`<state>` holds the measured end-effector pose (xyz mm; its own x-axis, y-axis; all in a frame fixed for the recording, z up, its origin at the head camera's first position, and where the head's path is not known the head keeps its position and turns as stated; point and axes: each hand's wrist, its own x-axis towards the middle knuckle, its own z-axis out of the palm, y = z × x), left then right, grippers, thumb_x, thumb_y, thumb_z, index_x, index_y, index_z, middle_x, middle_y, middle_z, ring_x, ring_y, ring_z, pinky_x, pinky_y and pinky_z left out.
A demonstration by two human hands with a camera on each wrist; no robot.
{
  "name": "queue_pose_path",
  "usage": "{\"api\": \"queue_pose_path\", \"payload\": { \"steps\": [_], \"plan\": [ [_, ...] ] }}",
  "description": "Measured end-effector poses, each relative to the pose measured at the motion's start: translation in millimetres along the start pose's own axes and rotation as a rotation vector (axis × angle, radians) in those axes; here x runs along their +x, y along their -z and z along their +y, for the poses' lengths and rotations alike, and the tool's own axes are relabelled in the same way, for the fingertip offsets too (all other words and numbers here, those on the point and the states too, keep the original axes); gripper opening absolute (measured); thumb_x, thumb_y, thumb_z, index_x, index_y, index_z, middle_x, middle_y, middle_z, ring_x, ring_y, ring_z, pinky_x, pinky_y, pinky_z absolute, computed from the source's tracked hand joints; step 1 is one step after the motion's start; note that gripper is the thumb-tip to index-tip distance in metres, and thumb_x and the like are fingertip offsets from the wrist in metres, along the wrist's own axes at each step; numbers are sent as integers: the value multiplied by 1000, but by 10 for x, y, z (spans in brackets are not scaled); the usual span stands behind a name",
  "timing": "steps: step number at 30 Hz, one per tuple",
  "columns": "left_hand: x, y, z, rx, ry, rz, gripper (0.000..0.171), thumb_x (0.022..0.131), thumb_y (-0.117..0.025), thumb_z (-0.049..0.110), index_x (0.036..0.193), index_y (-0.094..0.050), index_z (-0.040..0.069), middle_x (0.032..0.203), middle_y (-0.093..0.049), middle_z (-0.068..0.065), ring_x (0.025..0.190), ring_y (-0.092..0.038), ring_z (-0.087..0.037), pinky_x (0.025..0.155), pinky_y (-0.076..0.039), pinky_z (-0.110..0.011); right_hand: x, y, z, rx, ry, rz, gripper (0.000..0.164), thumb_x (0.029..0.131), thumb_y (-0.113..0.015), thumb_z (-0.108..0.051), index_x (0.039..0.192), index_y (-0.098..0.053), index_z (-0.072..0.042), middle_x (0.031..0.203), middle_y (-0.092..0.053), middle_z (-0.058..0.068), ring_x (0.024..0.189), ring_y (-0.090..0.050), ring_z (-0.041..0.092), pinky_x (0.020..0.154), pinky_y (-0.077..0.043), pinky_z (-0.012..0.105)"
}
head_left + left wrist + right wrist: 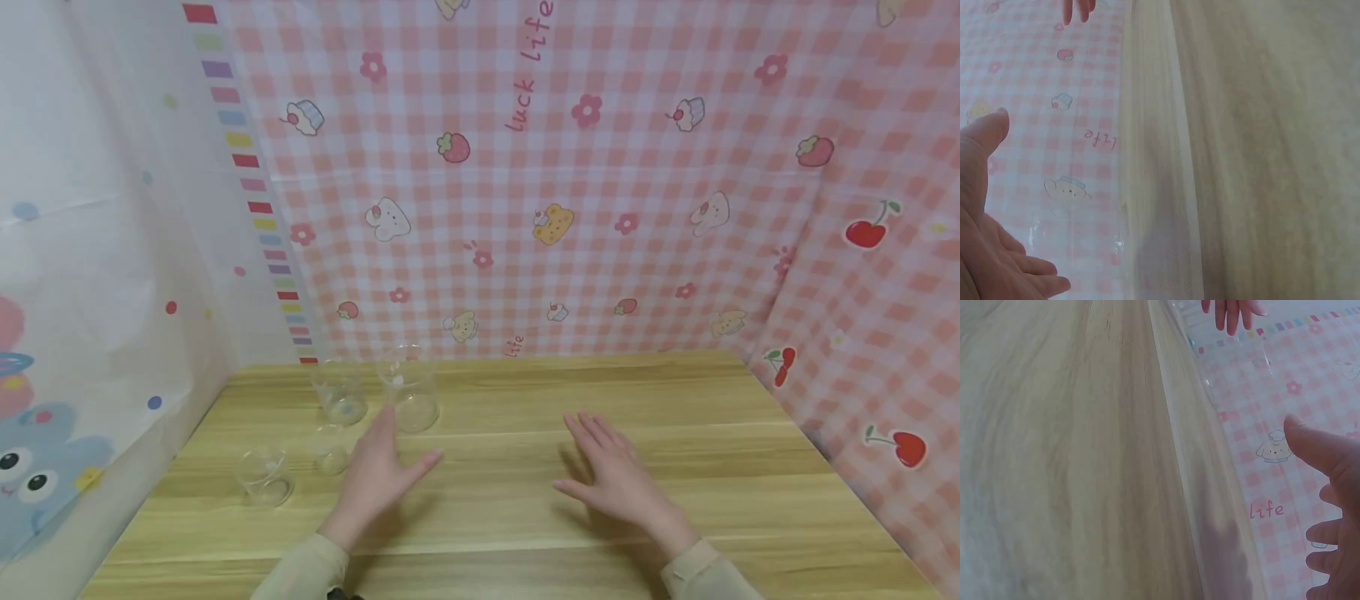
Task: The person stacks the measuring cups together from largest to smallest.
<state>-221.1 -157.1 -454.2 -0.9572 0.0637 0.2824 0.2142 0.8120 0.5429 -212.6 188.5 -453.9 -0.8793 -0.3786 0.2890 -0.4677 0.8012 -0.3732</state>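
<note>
My left hand [378, 468] hovers over the left half of the wooden table, thumb spread away from straight fingers, with nothing in it. Its fingertips overlap the lower edge of a large clear cup [415, 396] in the head view. To the left of that cup is a medium clear cup [341, 398]. A small clear cup [328, 452] sits just left of my left hand, and another low clear cup [267, 482] stands farther left. My right hand [611, 473] is held over the table's right half, fingers extended and thumb apart, holding nothing; no cup is close to it.
The wooden tabletop [495, 508] meets a pink checked cloth [517, 267] hanging at the back. More checked cloth [892, 367] with cherries hangs along the right edge, and a white patterned cloth [112, 250] along the left.
</note>
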Motion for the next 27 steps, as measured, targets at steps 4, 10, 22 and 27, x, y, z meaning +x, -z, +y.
{"api": "queue_pose_path", "payload": {
  "steps": [4, 10, 22, 27],
  "plan": [
    [50, 18, -22, -79, 45, 5, 111, 82, -74, 56, 149, -20, -15, 152, -27, -35, 139, -30, -49, 113, -26, -56, 45, -46, -1, 22, 6, 10, 92, 84, -76, -44, 154, -31, -5, 153, -33, 26, 140, -28, 48, 112, -20, 65],
    [97, 44, -13, -170, 116, -6, 112, 82, -77, 49, 150, -15, -15, 154, -22, -35, 141, -25, -48, 115, -22, -55, 101, -80, -21, 92, -8, 20, 92, 84, -76, -43, 153, -31, -2, 152, -35, 26, 139, -30, 48, 111, -24, 64],
    [203, 51, -42, -289, 185, 80, 112, 76, -84, 45, 151, -22, -9, 152, -31, -31, 138, -32, -47, 111, -30, -58, 208, -158, -86, 234, -58, 19, 95, 83, -79, -40, 155, -28, -4, 154, -34, 22, 141, -29, 45, 111, -26, 62],
    [244, 44, -78, -319, 197, 89, 113, 75, -85, 45, 152, -22, -8, 152, -31, -30, 138, -32, -46, 111, -30, -58, 238, -194, -122, 292, -89, 19, 94, 84, -79, -38, 156, -27, -6, 155, -32, 22, 141, -28, 45, 111, -25, 63]
  ]
}}
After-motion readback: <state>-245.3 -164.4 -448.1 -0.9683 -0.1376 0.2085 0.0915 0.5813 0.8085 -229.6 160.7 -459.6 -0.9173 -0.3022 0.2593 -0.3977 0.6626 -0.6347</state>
